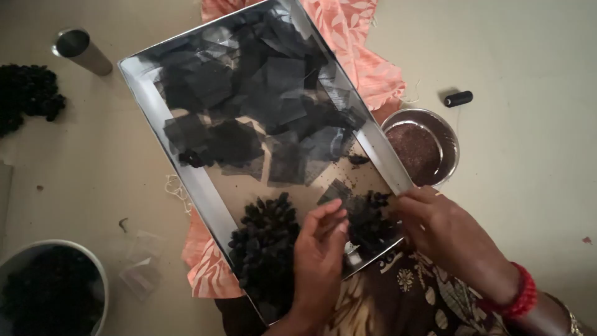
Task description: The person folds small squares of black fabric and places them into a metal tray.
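A shiny rectangular metal tray (142, 84) lies tilted on the floor over an orange patterned cloth (357, 46). Several squares of black mesh fabric (261, 106) cover its far half. A heap of small black bundles (264, 246) lies in its near part. My left hand (320, 261) hovers over the tray's near end beside the heap, fingers slightly apart, touching a small black piece (367, 221). My right hand (448, 233), with a red bangle at the wrist, rests at the tray's right rim, fingertips pinching at the same dark piece.
A round metal bowl (452, 134) of brown grains sits right of the tray. A black thread spool (458, 98) lies beyond it. A steel tumbler (81, 50) lies on its side at top left, near a black pile (25, 93). A white tub (93, 267) of black bundles stands bottom left.
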